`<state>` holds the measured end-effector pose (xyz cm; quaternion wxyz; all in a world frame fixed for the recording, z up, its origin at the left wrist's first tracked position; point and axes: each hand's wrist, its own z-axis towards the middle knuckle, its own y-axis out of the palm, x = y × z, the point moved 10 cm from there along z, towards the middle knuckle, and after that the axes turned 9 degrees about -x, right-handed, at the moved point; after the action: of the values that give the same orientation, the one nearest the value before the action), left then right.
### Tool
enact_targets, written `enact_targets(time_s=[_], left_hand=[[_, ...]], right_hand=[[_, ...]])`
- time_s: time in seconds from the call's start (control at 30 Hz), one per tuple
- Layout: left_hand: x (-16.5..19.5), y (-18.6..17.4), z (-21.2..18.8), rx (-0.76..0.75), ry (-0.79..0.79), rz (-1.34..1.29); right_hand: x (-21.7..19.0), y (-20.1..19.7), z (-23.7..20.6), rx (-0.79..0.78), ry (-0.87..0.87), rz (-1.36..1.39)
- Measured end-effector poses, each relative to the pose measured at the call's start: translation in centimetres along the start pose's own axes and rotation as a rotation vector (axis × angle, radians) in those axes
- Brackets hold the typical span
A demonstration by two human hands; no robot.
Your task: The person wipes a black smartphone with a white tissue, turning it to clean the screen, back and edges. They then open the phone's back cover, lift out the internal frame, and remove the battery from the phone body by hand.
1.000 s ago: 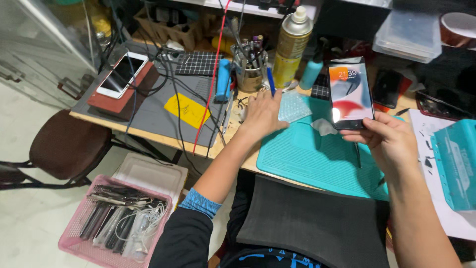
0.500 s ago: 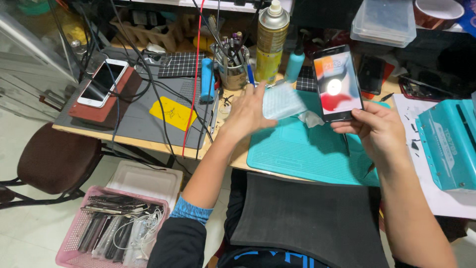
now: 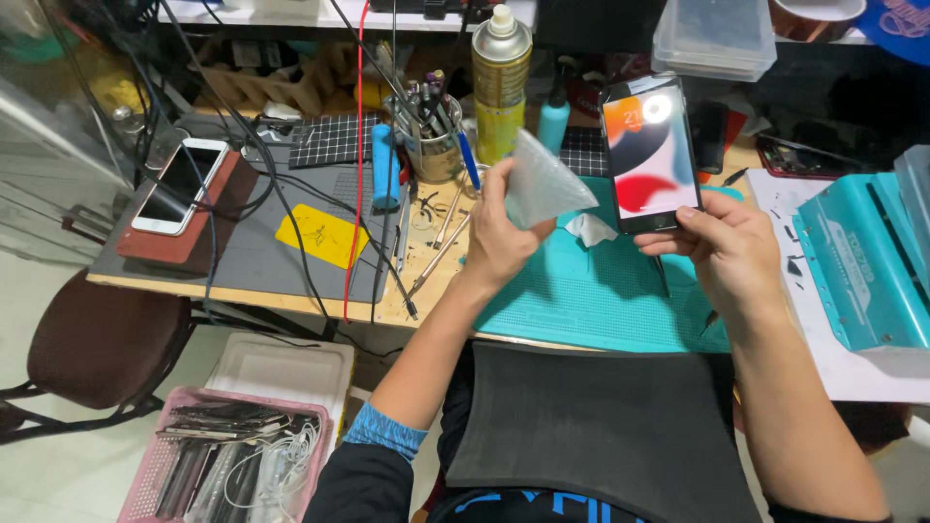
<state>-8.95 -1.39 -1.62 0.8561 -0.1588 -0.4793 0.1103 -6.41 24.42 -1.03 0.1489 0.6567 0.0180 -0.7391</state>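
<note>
We start with the bench [image 3: 252,281], whose near edge runs across the middle of the view, with a dark foam pad [image 3: 601,426] lying on our lap just below it. On the bench, against its near edge, lies the teal work mat [image 3: 601,300], and both our hands are raised over it. Toward the bench's left end sits a grey mat [image 3: 242,252] carrying a yellow sticker [image 3: 322,235], and at the far left corner a white phone [image 3: 180,184] rests face up on a red-brown block [image 3: 174,242]. At the right end stands a teal machine [image 3: 862,271] (only partly in view). Below the bench's left part, on the floor, are a pink basket [image 3: 145,475] of cables and parts and a brown chair [image 3: 97,339].

Along the back edge stands 1 gold spray can [image 3: 501,82], with a metal cup of tools [image 3: 436,145] just beside it on the left.

Our right hand [image 3: 731,257] grips the lower end of a black smartphone [image 3: 649,155], fingers wrapped around its edges, holding it nearly upright with the lit, colourful screen facing us. Our left hand [image 3: 499,237] pinches a small translucent plastic bag [image 3: 542,184] between thumb and fingers, lifted above the teal mat's far left part, just beside the phone but not touching it. A crumpled white wipe [image 3: 591,230] lies on the mat between the 2 hands.
</note>
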Motion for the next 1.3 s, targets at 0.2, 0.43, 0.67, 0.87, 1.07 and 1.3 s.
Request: enact_targets(time_s=[0.2,0.43,0.67,0.87,1.07,1.3], left_hand=[[-1.4,1.2,0.8,-0.125,-0.096,-0.147],[-1.5,0.8,3.1,-0.012,-0.094,-1.510],[1.6,2.9,4.5,0.098,-0.030,-1.930],[4.2,3.1,3.8,0.066,0.045,-1.852],[5.5,3.6,3.3,-0.015,0.101,-1.775],[6.3,6.0,2.5,-0.122,0.079,-1.705]], right_hand=[[1.1,0.3,0.1,-0.067,0.067,0.010],[3.4,-1.5,-0.9,-0.253,0.151,0.274],[5.7,-2.0,-1.5,-0.482,0.230,0.419],[4.1,-2.7,-1.6,-0.476,0.159,0.424],[3.8,-2.2,-2.0,-0.381,0.248,0.213],[4.2,0.5,-1.4,-0.453,0.277,0.206]])
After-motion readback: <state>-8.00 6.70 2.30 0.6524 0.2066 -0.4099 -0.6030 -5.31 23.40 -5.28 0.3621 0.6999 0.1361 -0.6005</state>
